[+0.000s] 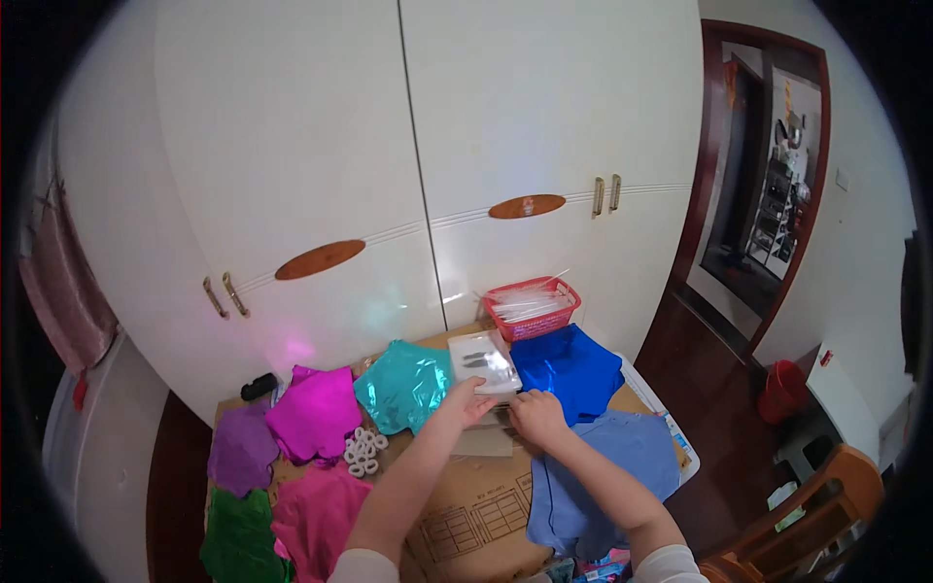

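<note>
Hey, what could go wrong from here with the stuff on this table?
The left hand seems to hold the pale packet near its edge, so it might slip. Thin white sticks poke past the rim of the red basket and could snag. White rings show beside the left forearm and could scatter if bumped.

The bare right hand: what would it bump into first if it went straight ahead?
Probably the flat, rectangular, whitish plastic packet in the bare left hand, just ahead of the right hand, though depth is unclear.
</note>
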